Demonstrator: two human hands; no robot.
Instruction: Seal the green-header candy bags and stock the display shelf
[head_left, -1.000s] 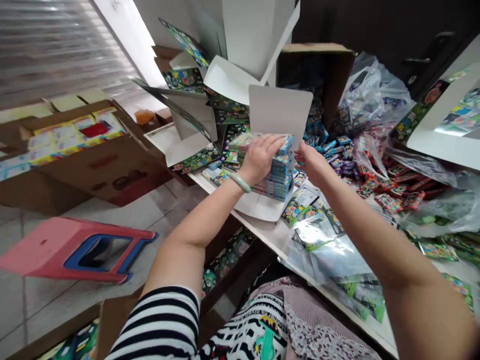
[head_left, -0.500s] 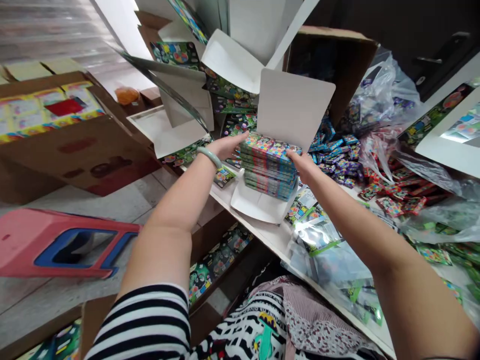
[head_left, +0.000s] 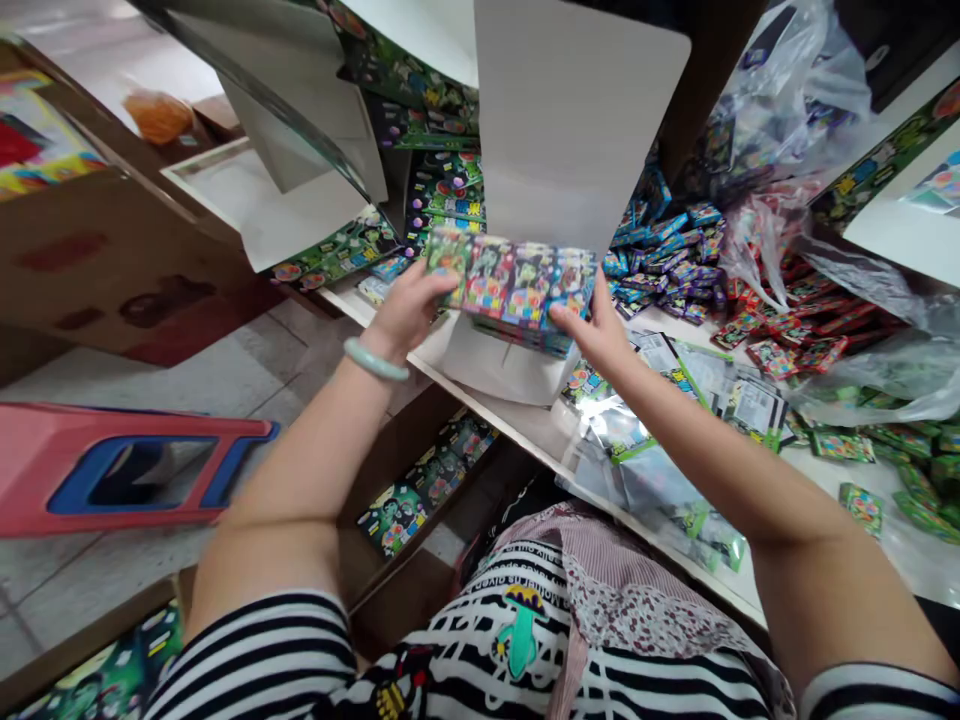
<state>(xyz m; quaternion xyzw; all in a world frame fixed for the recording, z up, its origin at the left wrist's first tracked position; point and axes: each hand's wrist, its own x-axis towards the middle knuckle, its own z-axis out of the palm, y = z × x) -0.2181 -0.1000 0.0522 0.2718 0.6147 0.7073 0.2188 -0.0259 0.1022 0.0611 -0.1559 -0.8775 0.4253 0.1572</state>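
Note:
Both my hands grip a row of small colourful candy-like packets (head_left: 506, 283), tilted so that their printed faces turn up towards me. My left hand (head_left: 409, 305), with a pale green bangle at the wrist, closes on the row's left end, thumb on top. At the right end my right hand (head_left: 596, 318) clasps the row with its thumb on the front. Just below is a white open display box (head_left: 480, 365), its tall white lid (head_left: 574, 130) standing up behind. More stacked packets show under the row, partly hidden by it.
Loose blue and purple packets (head_left: 667, 250), red packets (head_left: 795, 335) and green packets (head_left: 922, 470) lie on the right. Clear plastic bags (head_left: 795, 120) rest among them. Flat printed pouches (head_left: 622, 430) lie nearer. A pink stool (head_left: 142, 465) and cardboard boxes (head_left: 127, 270) stand at left.
My hands have drawn the packets up off the stack in the display box and tipped them towards me. The view has shifted closer and downward.

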